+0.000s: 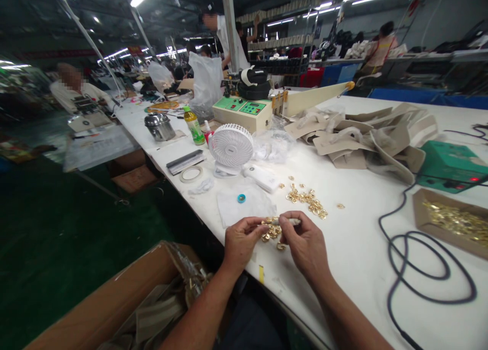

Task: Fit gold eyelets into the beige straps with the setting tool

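Both my hands meet over the near edge of the white table (354, 248). My left hand (240, 240) is closed in a pinch on a small gold metal fitting at its fingertips. My right hand (303, 243) is closed around a short pale stick-like tool (292, 221) that points left toward the fitting. A small cluster of gold fittings (272, 233) lies on the table between and under my fingers. A second scatter of gold fittings (307, 197) lies a little farther back.
A white cloth with a blue ring (244, 202), a white desk fan (231, 147), a tape roll (190, 174), a green box (450, 164) with a black cable (415, 268), a tray of gold parts (453, 220), beige pieces (366, 136). A cardboard box (125, 299) stands at my lower left. Other people work behind.
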